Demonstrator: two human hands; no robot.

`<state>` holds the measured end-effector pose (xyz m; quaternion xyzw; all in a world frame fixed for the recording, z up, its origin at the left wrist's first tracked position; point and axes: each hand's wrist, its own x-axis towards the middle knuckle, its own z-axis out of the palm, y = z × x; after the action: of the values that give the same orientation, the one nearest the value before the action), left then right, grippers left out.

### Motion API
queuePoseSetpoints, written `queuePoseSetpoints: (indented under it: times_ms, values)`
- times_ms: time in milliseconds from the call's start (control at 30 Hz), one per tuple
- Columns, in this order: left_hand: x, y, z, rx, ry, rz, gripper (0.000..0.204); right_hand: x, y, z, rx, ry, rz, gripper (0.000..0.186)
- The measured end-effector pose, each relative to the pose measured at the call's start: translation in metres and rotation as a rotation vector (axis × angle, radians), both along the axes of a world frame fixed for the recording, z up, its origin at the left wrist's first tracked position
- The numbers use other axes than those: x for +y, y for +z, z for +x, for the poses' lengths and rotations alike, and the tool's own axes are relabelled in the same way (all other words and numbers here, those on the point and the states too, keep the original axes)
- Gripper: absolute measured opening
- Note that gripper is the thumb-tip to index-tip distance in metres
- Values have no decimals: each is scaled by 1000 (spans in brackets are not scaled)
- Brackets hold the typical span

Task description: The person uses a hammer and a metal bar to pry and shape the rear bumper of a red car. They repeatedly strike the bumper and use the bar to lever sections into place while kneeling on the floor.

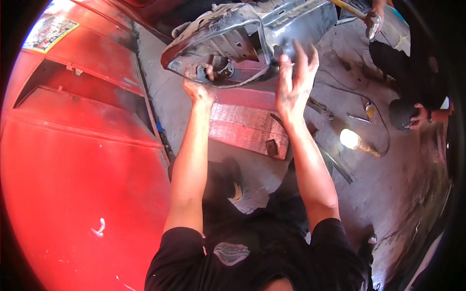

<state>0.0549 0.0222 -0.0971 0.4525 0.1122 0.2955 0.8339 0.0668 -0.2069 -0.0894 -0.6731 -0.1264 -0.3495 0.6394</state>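
Note:
A bent grey sheet-metal body part (252,34) with bare and sooty patches is held up in front of me. My left hand (199,82) grips its lower rim from below, fingers curled inside the opening. My right hand (293,80) presses against the part's right side, fingers spread and upright. Both forearms reach up from the lower edge of the view.
A red vehicle body (73,145) fills the left. A red wooden board (247,126) lies on the concrete floor. A lit work lamp (352,140) and hand tools (323,109) lie at right. Another person (412,63) crouches at the upper right, hand (373,22) on a wooden handle.

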Motion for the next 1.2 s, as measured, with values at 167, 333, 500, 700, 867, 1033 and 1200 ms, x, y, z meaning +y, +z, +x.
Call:
queuePoseSetpoints:
  times_ms: [167, 333, 500, 700, 867, 1033, 1200]
  values:
    - [6, -9, 5, -26, -21, 57, 46, 3, 20, 1, -100, -98, -402, 52]
    - [28, -10, 7, -55, -2, 39, 44, -61, -19, -3, -18, 301, -228, 33]
    - [22, -24, 22, -17, 125, 50, 34, -200, -306, -27, 711, 108, -561, 41]
    - [24, -13, 8, 40, -73, 64, 31, -251, -413, -119, 838, 73, -1250, 53]
    - [68, -20, 13, -69, -41, 34, 33, -229, -407, -115, 676, -88, -1344, 51]
    - [40, -32, 32, -152, -39, 23, 30, -265, -459, -104, 665, -72, -1385, 49]
    - [24, -16, 14, -57, 12, -63, 35, -287, -504, -111, 715, 230, -1051, 40]
